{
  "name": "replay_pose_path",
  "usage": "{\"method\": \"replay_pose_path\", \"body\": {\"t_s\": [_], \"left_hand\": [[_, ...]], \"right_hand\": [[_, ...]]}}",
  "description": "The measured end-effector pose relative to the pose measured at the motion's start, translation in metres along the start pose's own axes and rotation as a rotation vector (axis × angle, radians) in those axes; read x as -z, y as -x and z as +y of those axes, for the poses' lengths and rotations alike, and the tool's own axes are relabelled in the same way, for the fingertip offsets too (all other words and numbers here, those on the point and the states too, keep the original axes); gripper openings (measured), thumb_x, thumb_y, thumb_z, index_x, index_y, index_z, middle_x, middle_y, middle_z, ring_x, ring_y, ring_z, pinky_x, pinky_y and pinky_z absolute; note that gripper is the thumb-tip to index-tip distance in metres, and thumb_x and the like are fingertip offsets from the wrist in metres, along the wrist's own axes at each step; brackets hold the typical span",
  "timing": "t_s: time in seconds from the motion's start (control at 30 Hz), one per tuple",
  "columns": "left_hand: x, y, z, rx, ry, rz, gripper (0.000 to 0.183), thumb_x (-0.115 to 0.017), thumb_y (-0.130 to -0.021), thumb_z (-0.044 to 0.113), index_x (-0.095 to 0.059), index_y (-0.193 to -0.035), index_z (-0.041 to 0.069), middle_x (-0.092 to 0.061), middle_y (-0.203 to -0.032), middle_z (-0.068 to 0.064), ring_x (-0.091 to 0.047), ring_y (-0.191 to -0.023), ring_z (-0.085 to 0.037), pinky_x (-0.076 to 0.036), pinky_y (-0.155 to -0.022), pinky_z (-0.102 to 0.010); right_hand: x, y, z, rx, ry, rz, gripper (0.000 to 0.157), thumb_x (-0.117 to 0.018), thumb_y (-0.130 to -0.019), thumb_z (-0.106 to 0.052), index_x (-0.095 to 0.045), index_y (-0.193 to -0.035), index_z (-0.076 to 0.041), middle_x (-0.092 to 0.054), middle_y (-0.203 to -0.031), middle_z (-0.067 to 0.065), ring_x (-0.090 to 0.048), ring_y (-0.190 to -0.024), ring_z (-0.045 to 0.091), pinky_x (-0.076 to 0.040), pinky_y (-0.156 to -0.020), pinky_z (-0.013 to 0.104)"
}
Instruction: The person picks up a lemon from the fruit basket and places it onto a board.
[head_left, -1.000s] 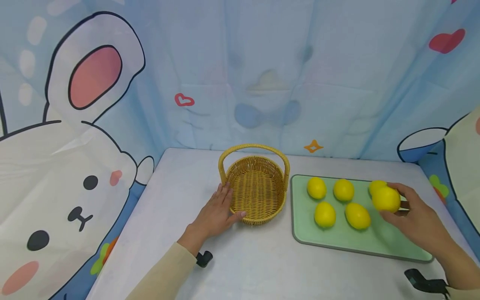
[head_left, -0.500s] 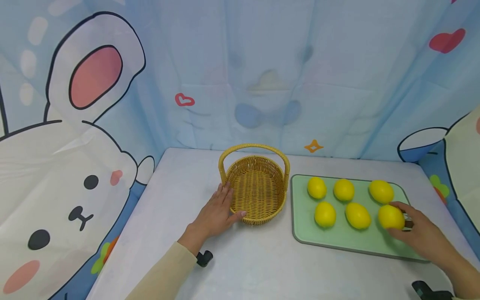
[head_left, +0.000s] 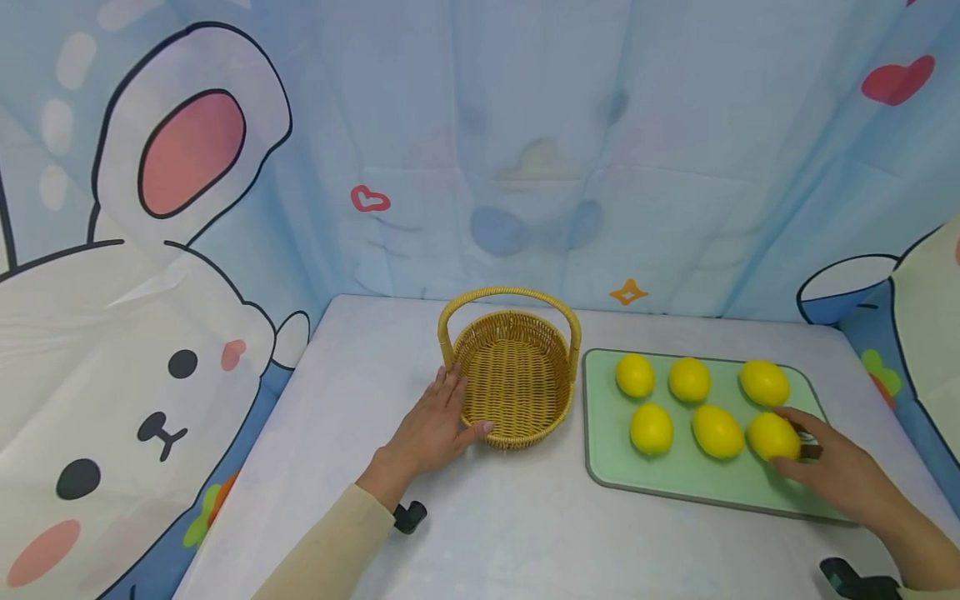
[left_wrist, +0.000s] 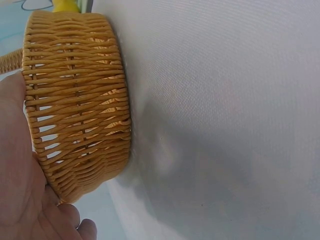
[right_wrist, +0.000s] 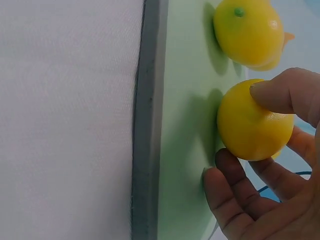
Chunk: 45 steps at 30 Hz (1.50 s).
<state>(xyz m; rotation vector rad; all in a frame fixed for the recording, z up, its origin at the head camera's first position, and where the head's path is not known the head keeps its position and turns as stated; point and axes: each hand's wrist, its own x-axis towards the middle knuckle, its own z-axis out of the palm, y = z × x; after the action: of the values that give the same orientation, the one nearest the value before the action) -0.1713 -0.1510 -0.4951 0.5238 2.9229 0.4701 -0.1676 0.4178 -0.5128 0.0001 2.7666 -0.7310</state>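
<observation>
On the rim of the yellow wicker basket [head_left: 513, 433] rests my left hand [head_left: 427, 425], fingers fairly straight along the left side and thumb at the front. The left wrist view shows the basket's woven wall [left_wrist: 80, 105] beside that hand. My right hand [head_left: 843, 462] holds a yellow lemon [head_left: 774, 437] low over the green tray [head_left: 675, 483], at the right end of the front row. In the right wrist view the thumb lies on top of this lemon [right_wrist: 252, 125], with fingers around its far side and below. Several other lemons [head_left: 717, 432] lie on the tray in two rows.
A white cloth [head_left: 517, 525] covers the table. The tray's raised grey edge [right_wrist: 149, 120] runs along its near side. Behind the table hangs a blue printed curtain [head_left: 525, 125], with a cartoon rabbit at the left.
My right hand first moved toward me with the lemon, from over the back-right lemon, then slightly left to beside the front-row lemons. The left hand and basket have stayed in place.
</observation>
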Motion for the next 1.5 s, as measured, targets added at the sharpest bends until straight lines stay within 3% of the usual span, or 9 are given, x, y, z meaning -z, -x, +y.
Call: {"method": "replay_pose_path", "body": {"t_s": [0.43, 0.87, 1.3, 1.5], "left_hand": [[-0.0008, -0.0004, -0.0004, -0.006, 0.004, 0.001, 0.098, -0.038, -0.105, 0.072, -0.017, -0.168, -0.001, -0.002, -0.178, -0.013, -0.001, -0.165, -0.03, -0.015, -0.134, -0.045], [-0.0007, 0.0001, -0.0001, -0.003, -0.007, -0.004, 0.099, -0.037, -0.105, 0.073, -0.019, -0.167, -0.002, -0.003, -0.178, -0.014, -0.002, -0.165, -0.029, -0.015, -0.134, -0.045], [-0.0007, 0.0, 0.0005, -0.003, -0.012, -0.004, 0.099, -0.037, -0.105, 0.073, -0.018, -0.167, -0.001, -0.003, -0.178, -0.014, -0.002, -0.165, -0.029, -0.015, -0.134, -0.045], [-0.0008, -0.0001, 0.0003, -0.005, -0.01, -0.002, 0.099, -0.037, -0.105, 0.073, -0.018, -0.167, -0.001, -0.002, -0.178, -0.014, -0.002, -0.165, -0.029, -0.015, -0.134, -0.045]], "right_hand": [[-0.0017, -0.0002, -0.0014, -0.047, -0.005, 0.034, 0.098, -0.069, -0.1, -0.049, -0.02, -0.158, 0.012, -0.03, -0.147, 0.047, -0.049, -0.116, 0.063, -0.051, -0.089, 0.071], [-0.0001, -0.0009, -0.0017, -0.016, -0.022, 0.041, 0.1, -0.069, -0.1, -0.052, -0.02, -0.156, 0.016, -0.031, -0.146, 0.047, -0.05, -0.114, 0.06, -0.051, -0.088, 0.069], [-0.0033, -0.0002, 0.0009, -0.041, -0.011, 0.079, 0.102, -0.073, -0.098, -0.05, -0.021, -0.153, 0.019, -0.034, -0.138, 0.048, -0.047, -0.11, 0.059, -0.049, -0.087, 0.069], [-0.0032, -0.0003, -0.0019, -0.026, -0.019, 0.068, 0.099, -0.071, -0.1, -0.05, -0.022, -0.155, 0.017, -0.032, -0.143, 0.048, -0.048, -0.113, 0.06, -0.049, -0.089, 0.071]]}}
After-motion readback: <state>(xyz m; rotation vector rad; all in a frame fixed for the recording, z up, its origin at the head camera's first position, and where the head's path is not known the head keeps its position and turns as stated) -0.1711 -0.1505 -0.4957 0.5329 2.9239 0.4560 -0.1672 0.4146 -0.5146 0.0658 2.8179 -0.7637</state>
